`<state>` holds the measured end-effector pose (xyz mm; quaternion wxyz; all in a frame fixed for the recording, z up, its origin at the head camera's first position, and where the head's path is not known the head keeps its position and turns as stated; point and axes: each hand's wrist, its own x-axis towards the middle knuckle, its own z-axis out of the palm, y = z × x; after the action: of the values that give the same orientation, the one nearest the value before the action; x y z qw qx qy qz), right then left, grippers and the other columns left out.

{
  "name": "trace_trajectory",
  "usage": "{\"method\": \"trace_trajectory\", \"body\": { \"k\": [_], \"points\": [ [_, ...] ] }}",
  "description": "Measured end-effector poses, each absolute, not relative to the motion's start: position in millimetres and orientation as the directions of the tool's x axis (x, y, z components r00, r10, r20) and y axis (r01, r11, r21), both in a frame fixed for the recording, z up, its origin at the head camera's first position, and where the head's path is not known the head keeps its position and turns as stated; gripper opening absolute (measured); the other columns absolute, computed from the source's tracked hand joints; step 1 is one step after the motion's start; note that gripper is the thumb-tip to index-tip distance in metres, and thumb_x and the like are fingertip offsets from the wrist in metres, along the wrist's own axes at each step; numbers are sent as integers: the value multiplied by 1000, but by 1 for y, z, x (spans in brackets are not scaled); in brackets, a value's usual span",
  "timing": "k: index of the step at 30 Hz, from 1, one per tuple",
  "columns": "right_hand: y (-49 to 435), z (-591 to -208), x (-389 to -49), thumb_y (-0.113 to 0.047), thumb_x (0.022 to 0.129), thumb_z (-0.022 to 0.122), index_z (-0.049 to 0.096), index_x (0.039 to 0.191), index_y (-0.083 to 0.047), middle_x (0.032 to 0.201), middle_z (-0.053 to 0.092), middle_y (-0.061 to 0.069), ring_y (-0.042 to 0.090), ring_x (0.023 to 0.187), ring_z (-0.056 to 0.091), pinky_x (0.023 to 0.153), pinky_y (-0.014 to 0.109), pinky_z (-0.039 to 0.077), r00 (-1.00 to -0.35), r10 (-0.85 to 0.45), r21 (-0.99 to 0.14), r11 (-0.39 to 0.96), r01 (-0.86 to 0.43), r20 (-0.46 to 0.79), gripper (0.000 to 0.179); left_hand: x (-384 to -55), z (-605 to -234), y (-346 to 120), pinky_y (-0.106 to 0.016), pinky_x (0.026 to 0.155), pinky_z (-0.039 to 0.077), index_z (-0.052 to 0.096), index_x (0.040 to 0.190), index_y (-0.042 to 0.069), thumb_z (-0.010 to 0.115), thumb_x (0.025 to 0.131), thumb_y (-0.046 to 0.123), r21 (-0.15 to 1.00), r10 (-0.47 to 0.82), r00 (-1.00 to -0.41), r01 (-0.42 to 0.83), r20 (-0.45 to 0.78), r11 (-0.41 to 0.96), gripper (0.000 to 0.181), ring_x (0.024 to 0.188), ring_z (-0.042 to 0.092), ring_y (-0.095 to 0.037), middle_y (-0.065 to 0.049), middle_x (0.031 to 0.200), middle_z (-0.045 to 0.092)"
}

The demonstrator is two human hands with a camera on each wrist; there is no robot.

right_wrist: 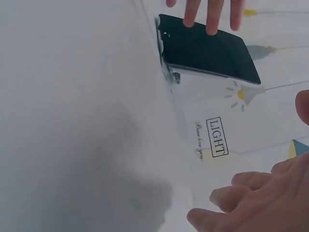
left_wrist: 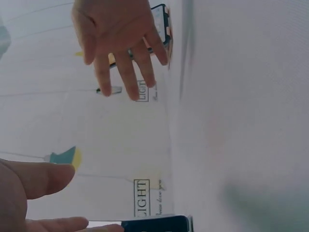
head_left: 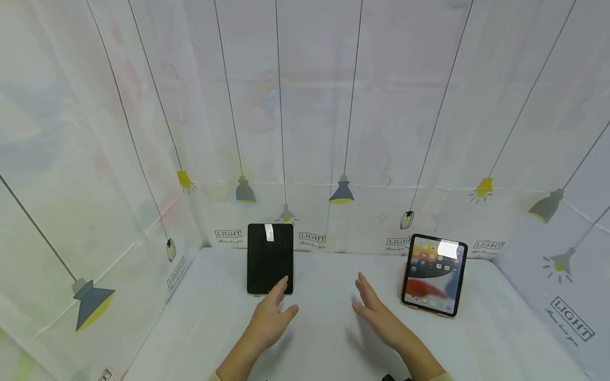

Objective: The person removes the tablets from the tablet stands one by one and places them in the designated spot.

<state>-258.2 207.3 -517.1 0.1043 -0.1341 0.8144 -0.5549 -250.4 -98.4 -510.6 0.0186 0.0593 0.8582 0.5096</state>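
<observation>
My left hand (head_left: 269, 320) hovers over the table with straight fingers and holds nothing. In the head view its fingertips overlap the lower edge of a black tablet (head_left: 270, 254), which leans upright with a dark screen. Facing it, palm inward, my right hand (head_left: 378, 317) is also held in the air, fingers extended, with nothing in it. To that hand's right stands a second tablet (head_left: 431, 280), tilted, its screen lit with app icons. The left wrist view has the right hand (left_wrist: 120, 38) partly covering this lit tablet (left_wrist: 159, 21). A small stand part (right_wrist: 176, 77) shows beneath the dark tablet (right_wrist: 207, 50).
A white cloth covers the table (head_left: 324, 338). Behind and at both sides hangs a pale curtain (head_left: 314, 116) printed with lamps and the word LIGHT. Light glares off the lit tablet's upper screen. A small dark object (head_left: 395, 378) shows at the bottom edge by the right forearm.
</observation>
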Motion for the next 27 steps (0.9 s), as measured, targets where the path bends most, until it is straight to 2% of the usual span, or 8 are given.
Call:
{"method": "trace_trajectory", "body": {
  "k": [4,8,14,20,27],
  "points": [
    [206,-517,-263,-37,113,52,-4,174,-16,180,8,25,51,165,5,130,75,11,-935,-350,-961,273,-45,-56,85,-254,-509,-104,-65,118,47,38,167,17,73,102,27,906,126,-992,69,18,417,74,153,48,-44,-16,168,48],
    [206,-519,-270,-35,114,50,-3,174,-20,180,11,23,50,166,9,131,74,10,-919,-388,-983,186,-11,-63,82,-257,-509,-112,-60,117,51,38,166,13,72,103,23,942,152,-988,61,11,329,72,153,48,-45,-21,166,49],
    [203,-516,-275,-30,114,50,-5,174,-20,180,12,22,48,166,10,133,68,12,-900,-430,-997,62,54,-75,82,-259,-509,-123,-51,104,63,37,166,8,70,104,16,976,156,-988,34,-1,216,70,150,49,-49,-25,165,48],
    [197,-511,-277,-19,114,50,-1,175,-21,180,16,22,46,166,15,133,66,20,-902,-425,-996,3,87,-80,79,-261,-508,-131,-50,104,63,39,165,6,68,104,13,983,125,-992,26,4,182,68,152,48,-48,-25,164,49],
    [191,-509,-282,-20,113,54,3,175,-21,179,20,23,48,164,22,130,60,35,-898,-436,-994,-64,93,-56,80,-264,-505,-143,-53,103,63,37,165,6,63,107,13,996,102,-995,-14,-23,93,64,146,54,-48,-26,162,51]
  ]
}}
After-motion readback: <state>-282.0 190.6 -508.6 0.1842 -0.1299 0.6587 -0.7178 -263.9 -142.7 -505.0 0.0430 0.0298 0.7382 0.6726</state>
